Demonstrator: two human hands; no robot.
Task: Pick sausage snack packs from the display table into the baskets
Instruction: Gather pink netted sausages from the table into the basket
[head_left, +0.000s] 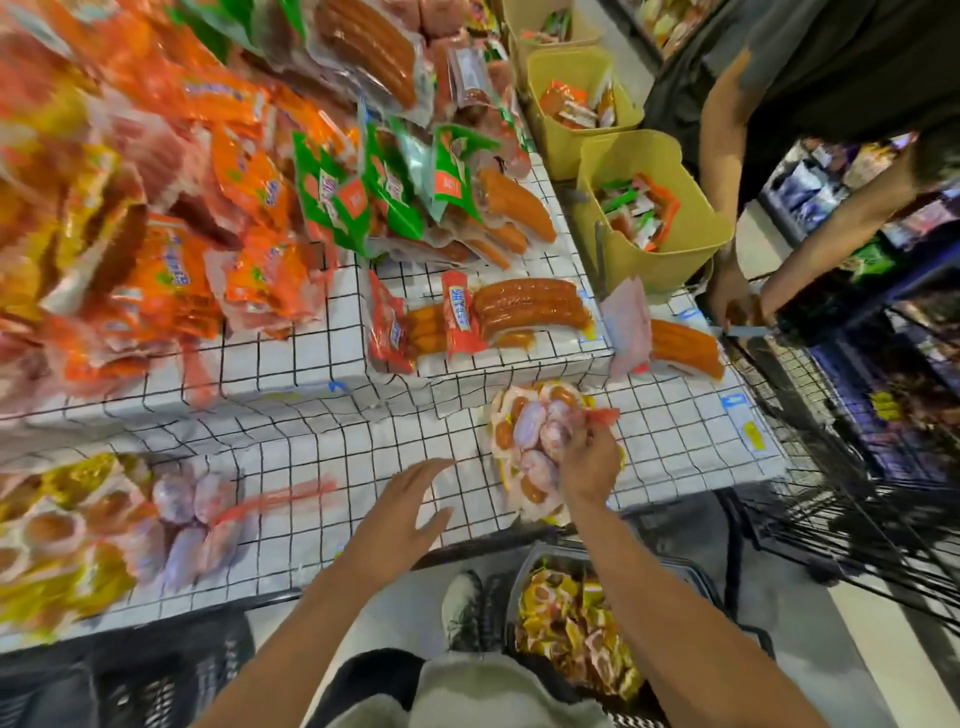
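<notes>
My right hand (587, 465) grips a net bag of small pale sausages (540, 431) that lies on top of flat sausage snack packs (524, 480) at the front right of the checked display table (353, 441). My left hand (408, 501) hovers open, fingers spread, over the bare cloth just left of them. Below the table edge, at my right, a dark basket (696, 577) holds several yellow snack packs (571, 629). Another dark basket (130, 680) sits at the lower left. More yellow packs and a net bag (192, 504) lie blurred at the left.
Piles of orange and green sausage packs (249, 171) cover the raised tier behind. Yellow bins (654, 218) with small packs stand along the table's right edge. Another person (737, 291) stands at the right by a wire cart (810, 415). My shoe (462, 608) is between the baskets.
</notes>
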